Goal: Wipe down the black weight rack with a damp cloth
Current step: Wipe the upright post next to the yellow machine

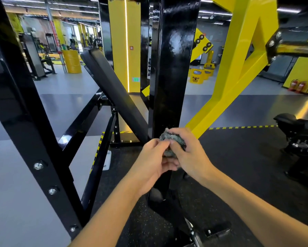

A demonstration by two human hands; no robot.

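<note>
Both hands are on the cloth (pixel 172 143) right in front of the black upright (pixel 174 68): right hand (pixel 187 150) grips the wad, left hand (pixel 155 157) pinches an edge. I'd refold it flat to a clean damp face, then wipe in long vertical passes.

One head-worn wide-angle view, close in.
It looks forward and down from the person's head, hard against the black weight rack (pixel 174 68), whose upright fills the centre; gym floor (pixel 64 104) spreads behind.
</note>
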